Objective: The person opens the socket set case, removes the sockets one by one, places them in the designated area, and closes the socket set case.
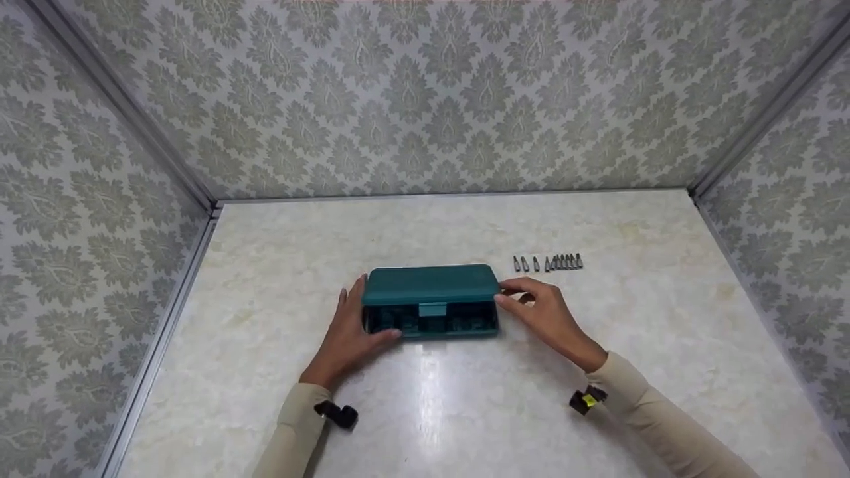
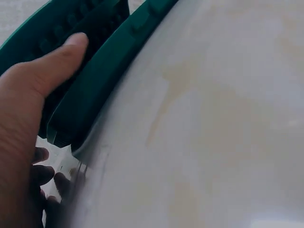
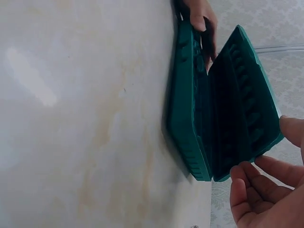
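Note:
A dark green plastic case (image 1: 412,334) sits on the table with its lid (image 1: 431,284) partly raised. A lighter green latch (image 1: 433,309) hangs at the middle of the lid's front edge. My left hand (image 1: 345,338) grips the case's left end, thumb over the front rim and fingers along the side. The right hand (image 1: 548,315) pinches the right edge of the lid between thumb and fingers. Moulded slots line the inside of the lid, as the right wrist view shows. The interior is dark, so its contents cannot be made out.
Several small metal bits (image 1: 568,261) stand in a row on the pale marbled table (image 1: 279,259), behind and to the right of the case. Patterned walls (image 1: 451,99) enclose the table at the back and both sides.

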The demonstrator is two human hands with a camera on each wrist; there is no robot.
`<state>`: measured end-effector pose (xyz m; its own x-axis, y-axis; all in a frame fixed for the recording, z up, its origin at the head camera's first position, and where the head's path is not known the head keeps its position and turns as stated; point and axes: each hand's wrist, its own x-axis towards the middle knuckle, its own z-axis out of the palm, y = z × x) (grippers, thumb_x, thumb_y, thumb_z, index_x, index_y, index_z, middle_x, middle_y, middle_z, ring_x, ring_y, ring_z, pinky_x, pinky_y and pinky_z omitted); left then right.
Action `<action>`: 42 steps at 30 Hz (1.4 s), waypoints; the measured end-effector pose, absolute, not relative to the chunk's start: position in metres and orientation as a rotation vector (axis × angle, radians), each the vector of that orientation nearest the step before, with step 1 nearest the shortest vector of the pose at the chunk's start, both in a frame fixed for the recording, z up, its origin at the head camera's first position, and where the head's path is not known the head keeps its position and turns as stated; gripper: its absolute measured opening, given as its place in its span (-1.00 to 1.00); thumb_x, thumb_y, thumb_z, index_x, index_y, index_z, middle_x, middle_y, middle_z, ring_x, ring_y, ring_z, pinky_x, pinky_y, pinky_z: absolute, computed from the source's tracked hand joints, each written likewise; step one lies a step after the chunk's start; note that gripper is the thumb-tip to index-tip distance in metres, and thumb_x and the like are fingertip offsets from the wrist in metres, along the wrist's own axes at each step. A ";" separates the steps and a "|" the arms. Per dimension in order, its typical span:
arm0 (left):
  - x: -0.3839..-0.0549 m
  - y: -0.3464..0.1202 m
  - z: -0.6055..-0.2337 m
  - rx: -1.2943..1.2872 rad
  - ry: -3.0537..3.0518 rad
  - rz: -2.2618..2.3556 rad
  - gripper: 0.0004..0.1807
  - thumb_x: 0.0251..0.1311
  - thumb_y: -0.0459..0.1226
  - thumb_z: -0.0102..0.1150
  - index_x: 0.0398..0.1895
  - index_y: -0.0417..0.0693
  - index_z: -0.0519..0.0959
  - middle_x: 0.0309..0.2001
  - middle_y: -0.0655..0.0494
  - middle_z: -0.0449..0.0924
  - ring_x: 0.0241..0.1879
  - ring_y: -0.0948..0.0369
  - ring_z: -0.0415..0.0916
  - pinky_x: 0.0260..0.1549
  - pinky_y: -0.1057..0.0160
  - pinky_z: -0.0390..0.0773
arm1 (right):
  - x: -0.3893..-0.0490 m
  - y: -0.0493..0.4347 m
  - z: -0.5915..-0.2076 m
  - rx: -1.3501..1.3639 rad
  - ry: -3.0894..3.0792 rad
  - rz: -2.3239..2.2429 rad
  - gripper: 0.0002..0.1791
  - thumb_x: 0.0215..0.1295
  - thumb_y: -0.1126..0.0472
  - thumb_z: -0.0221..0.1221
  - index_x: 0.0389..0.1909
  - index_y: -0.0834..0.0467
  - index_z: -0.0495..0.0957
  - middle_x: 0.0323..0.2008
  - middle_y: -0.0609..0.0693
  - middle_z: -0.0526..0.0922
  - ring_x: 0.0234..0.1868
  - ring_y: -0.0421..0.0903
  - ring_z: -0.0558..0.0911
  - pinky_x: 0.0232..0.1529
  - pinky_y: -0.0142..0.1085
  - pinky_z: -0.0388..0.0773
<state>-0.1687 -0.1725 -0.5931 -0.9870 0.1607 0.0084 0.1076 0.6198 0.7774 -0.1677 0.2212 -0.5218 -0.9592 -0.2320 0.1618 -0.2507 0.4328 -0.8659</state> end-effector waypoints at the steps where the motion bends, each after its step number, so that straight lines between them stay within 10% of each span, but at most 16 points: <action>1: -0.167 -0.173 -0.591 0.228 2.738 1.359 0.45 0.15 0.31 0.58 0.87 0.15 -0.20 0.83 0.04 -0.17 0.78 -0.22 -0.44 0.64 -0.44 -0.06 | -0.167 0.221 -0.522 0.445 -2.642 1.604 -0.62 0.54 0.04 0.40 0.24 0.11 0.77 0.13 -0.03 0.80 0.14 -0.06 0.73 0.15 0.00 0.68; 10: -0.158 -0.175 -0.564 0.268 2.539 1.538 0.23 0.42 -0.06 0.48 0.83 -0.16 -0.20 0.80 -0.14 -0.13 0.76 -0.11 -0.08 0.67 -0.20 0.10 | -0.165 0.223 -0.529 0.472 -2.624 1.637 -0.64 0.54 0.06 0.41 0.24 0.10 0.77 0.16 0.01 0.79 0.14 -0.01 0.73 0.13 -0.04 0.69; 42: -0.169 -0.177 -0.552 0.140 2.371 1.690 0.09 0.49 0.19 0.34 0.79 -0.17 0.05 0.75 -0.10 0.10 0.68 0.00 0.18 0.60 -0.06 0.32 | -0.162 0.225 -0.539 0.511 -2.644 1.632 -0.61 0.48 0.06 0.47 0.25 -0.01 0.76 0.20 -0.09 0.76 0.21 0.03 0.71 0.14 0.01 0.72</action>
